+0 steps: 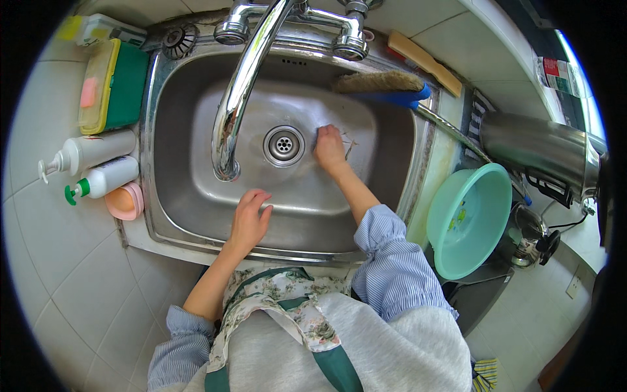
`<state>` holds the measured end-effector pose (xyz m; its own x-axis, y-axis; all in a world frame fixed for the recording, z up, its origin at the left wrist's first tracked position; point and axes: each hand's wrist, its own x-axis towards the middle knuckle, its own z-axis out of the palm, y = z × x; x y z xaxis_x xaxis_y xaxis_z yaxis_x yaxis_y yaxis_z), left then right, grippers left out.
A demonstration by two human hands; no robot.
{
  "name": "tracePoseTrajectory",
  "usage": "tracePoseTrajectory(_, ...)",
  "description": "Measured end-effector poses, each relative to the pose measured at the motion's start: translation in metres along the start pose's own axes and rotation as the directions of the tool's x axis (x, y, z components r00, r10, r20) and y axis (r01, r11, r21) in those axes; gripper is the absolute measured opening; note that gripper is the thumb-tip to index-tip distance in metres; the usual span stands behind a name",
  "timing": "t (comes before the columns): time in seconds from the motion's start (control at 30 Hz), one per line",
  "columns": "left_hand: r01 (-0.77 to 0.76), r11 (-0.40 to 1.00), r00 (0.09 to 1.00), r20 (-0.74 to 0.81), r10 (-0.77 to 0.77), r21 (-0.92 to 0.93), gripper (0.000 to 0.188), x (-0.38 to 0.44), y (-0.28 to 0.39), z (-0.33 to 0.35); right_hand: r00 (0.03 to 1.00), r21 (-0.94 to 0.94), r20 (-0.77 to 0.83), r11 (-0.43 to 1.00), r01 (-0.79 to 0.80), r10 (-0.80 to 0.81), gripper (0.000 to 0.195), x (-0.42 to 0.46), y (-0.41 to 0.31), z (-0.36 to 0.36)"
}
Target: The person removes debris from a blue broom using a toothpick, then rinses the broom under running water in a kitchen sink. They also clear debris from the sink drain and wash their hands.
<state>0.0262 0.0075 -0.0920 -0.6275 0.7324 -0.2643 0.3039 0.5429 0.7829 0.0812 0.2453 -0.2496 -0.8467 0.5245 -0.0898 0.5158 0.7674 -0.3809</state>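
Note:
My right hand [330, 149] is low in the stainless steel sink [294, 215], just right of the drain strainer [283, 143], its fingers curled down at the basin floor; whether something is under them cannot be seen. Beside it, thin debris [349, 143] lies on the steel. My left hand [252, 219] hovers over the basin's near side with fingers apart, holding nothing. A chrome faucet spout [234, 108] arches over the left half. Across the back right corner rests a brush with brown bristles [379, 82] and a blue head, its metal handle [455, 130] reaching out over the rim.
Left of the sink stand a green box [128, 83], pump bottles [100, 149] [111, 176] and a pink soap dish [132, 202]. At right are a turquoise plastic basin [477, 220], a steel pot [534, 144] and a glass jug [529, 237]. A drain basket [180, 41] sits on the back rim.

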Motion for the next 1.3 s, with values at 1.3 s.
tracePoseTrajectory(1.3,0.045,0.995,0.999,0.004,-0.045,-0.09,0.023,-0.009,0.003,-0.008,0.924,0.188,-0.034,0.911,-0.368,0.381,0.017,-0.043,0.029,-0.031)
